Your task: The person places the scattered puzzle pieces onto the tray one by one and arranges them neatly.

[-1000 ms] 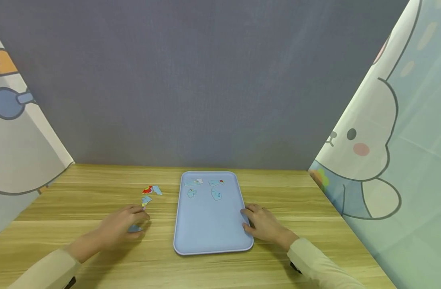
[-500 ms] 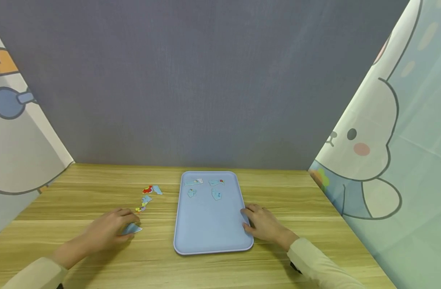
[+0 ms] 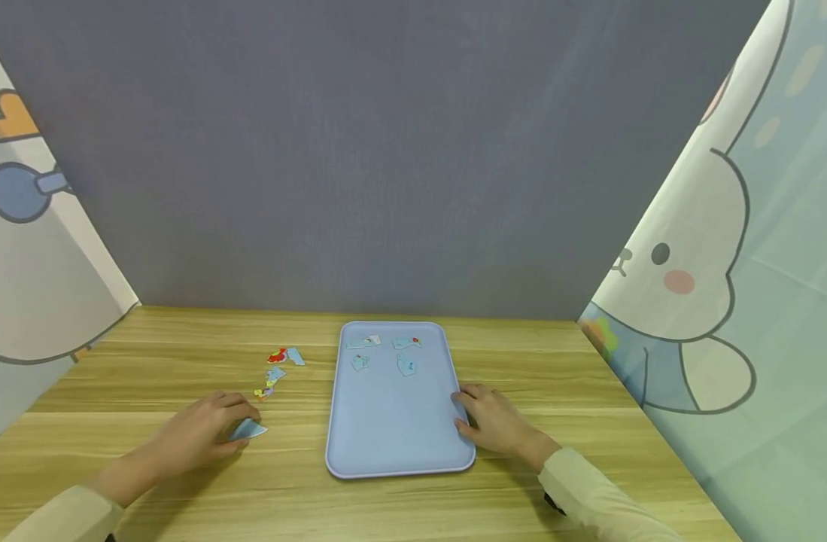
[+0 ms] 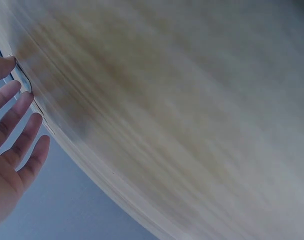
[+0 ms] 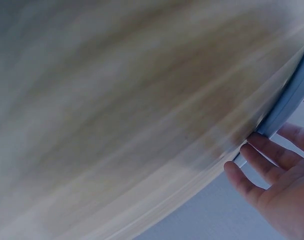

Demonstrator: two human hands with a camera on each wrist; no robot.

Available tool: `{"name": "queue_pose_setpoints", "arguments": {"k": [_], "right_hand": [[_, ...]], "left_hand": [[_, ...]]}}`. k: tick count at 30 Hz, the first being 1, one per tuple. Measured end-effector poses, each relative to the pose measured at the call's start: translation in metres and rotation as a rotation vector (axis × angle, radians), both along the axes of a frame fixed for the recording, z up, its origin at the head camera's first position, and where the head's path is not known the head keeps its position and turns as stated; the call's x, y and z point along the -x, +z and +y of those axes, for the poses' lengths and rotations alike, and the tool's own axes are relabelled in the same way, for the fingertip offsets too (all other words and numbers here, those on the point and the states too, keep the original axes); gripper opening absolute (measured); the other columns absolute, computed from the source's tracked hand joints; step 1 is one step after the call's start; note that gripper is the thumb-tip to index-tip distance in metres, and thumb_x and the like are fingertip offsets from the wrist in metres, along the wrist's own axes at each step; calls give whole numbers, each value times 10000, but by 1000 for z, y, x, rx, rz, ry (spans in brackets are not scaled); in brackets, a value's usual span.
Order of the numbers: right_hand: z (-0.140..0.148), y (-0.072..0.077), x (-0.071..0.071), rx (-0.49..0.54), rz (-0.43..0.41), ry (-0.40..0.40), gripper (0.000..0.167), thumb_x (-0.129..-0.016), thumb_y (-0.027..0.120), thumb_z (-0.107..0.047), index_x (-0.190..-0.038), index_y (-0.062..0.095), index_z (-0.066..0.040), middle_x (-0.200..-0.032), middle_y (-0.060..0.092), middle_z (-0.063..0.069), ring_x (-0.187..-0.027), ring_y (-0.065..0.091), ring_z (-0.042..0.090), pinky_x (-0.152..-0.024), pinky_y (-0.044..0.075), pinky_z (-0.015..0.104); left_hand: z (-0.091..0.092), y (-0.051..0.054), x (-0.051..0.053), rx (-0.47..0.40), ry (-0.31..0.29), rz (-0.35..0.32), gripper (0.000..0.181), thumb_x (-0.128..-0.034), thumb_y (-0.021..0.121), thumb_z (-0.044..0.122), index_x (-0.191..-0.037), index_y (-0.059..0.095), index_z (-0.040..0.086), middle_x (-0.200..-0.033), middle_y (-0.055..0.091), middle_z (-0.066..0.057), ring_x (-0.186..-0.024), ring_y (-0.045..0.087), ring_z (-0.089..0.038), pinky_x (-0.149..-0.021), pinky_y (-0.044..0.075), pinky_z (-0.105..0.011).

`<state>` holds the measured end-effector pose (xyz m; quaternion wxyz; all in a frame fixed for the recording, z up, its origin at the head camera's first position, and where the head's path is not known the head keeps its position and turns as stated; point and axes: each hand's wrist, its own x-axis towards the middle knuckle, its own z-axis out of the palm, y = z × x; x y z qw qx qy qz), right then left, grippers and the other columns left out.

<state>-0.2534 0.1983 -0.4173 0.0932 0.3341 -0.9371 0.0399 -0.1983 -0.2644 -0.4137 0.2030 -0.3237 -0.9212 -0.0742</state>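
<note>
My left hand (image 3: 206, 433) rests low on the wooden table (image 3: 298, 489), with thumb and fingertips at opposite edges of a pale blue piece (image 3: 248, 429), which it pinches; part of the piece is hidden under the hand. The left wrist view shows the fingers (image 4: 22, 130) spread at the table's edge. Beside the right rim of a light blue tray (image 3: 401, 433), my right hand (image 3: 497, 425) touches the rim with relaxed fingers. Flat in the tray's far half lie several pale blue pieces (image 3: 406, 365).
Beyond the left hand lie more flat pieces: a red one (image 3: 277, 356), a blue one (image 3: 295, 356) and small blue and yellow ones (image 3: 275, 374). A grey panel (image 3: 359, 165) stands behind the table, with printed cloth (image 3: 704, 301) at the sides.
My left hand has shifted left and slightly down, uncovering more of the blue piece and a yellow and purple piece beyond it. The right hand and the tray have stayed put.
</note>
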Motion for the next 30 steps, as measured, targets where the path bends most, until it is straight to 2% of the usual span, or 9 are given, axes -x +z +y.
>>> {"name": "queue_pose_setpoints", "arguments": {"k": [11,24,30], "right_hand": [[-1,1,-1,5,3,-4,426,-847,606,-307,-1180,581,-43,-1204,566,162,-1121,537,305,-871,479,479],[-2,2,-2,6,7,-7,425,-850,598,-322,-1178,584,-51,-1205,569,153,-1120,541,296,-867,484,469],[-2,3,-2,7,-2,-7,428,-850,597,-321,-1181,581,-50,-1210,565,156,-1122,538,300,-864,482,476]], "left_hand": [[0,0,0,-4,-12,11,337,-614,803,204,-919,660,185,-912,630,66,-806,606,-178,-625,521,-341],[-2,-1,5,-6,-98,33,360,-595,814,177,-915,651,198,-890,607,94,-783,593,-120,-610,516,-296],[-1,2,5,24,-99,27,369,-585,809,165,-914,648,214,-883,612,80,-771,585,-110,-598,504,-293]]}}
